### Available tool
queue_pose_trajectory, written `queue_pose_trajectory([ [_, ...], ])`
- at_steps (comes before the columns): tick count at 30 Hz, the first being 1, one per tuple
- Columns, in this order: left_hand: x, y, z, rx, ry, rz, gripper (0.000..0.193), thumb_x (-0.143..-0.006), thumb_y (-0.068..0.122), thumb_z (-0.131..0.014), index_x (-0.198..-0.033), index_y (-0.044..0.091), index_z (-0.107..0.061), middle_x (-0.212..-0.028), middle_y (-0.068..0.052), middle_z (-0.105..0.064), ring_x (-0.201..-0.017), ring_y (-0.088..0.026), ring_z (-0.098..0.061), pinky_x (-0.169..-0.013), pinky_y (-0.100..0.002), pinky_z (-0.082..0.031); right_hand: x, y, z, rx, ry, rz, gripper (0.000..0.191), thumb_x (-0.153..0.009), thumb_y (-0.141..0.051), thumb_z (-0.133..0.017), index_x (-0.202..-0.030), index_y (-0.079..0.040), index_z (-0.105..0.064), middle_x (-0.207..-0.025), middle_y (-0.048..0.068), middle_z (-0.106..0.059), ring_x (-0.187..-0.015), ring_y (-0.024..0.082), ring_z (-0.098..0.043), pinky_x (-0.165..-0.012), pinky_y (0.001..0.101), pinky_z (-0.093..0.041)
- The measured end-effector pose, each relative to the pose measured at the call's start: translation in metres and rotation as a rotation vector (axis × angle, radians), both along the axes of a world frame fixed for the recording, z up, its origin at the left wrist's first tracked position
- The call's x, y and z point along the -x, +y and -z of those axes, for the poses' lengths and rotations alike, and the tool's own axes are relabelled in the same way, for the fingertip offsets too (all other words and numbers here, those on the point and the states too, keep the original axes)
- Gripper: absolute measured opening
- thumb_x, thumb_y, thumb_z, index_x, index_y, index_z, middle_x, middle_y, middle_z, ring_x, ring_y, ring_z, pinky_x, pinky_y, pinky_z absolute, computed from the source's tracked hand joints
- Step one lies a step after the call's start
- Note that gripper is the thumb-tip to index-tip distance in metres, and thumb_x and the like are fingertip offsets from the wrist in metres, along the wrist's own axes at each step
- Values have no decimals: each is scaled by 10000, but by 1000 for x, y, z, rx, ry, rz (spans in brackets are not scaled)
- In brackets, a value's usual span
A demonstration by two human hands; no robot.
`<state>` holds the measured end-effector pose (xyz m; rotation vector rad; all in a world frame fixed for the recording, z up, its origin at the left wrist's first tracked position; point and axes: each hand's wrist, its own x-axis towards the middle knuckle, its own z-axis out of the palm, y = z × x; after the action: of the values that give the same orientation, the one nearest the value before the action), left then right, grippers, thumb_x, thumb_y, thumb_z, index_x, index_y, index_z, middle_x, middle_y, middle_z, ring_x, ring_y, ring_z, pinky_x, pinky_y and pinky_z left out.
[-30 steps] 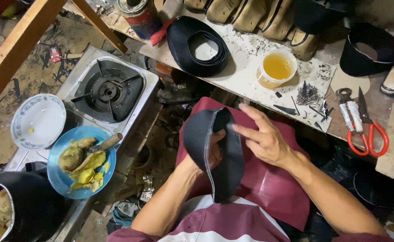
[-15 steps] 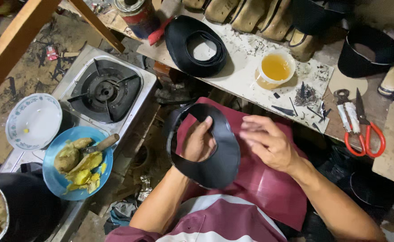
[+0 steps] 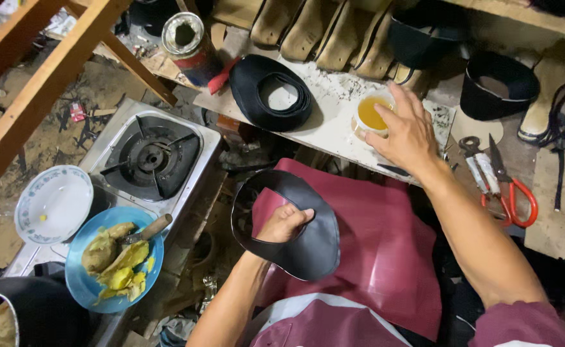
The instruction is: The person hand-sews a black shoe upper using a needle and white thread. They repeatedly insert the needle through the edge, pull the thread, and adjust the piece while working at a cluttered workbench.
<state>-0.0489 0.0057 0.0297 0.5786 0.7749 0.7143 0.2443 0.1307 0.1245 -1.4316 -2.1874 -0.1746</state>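
The left hand is curled closed, forearm bent in toward the lap. The right hand is extended forward, fingers spread, arm straightened.

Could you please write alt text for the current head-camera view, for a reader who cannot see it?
Seen from above, the left hand grips a curved black leather piece over a maroon lap cloth, while the right hand rests on a small cup of yellow liquid on a stained white workboard. Red-handled scissors lie to the right; a gas stove stands to the left.
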Motion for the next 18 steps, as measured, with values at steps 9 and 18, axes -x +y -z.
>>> queue_pose_trajectory([
  [9,21,10,7,-20,-18,-84,249,-1009,140,-683,-776,73,-628,-698,-9,-647,-555,-84,-570,-516,-265,-447,-10,-12,15,260,143,32,279,-928,-342,-799,-830,-81,-782,-1562,85,-561,-1566,353,-395,-1302,501,-337],
  [18,0,19,-29,30,-116,52,126,-977,128,-638,-976,24,-708,-851,-50,-728,-689,-119,-657,-648,-279,-512,38,-100,5,699,630,-518,441,-802,3,-667,-1233,-79,-716,-1602,169,-386,-1469,314,-423,-1151,430,-428],
])
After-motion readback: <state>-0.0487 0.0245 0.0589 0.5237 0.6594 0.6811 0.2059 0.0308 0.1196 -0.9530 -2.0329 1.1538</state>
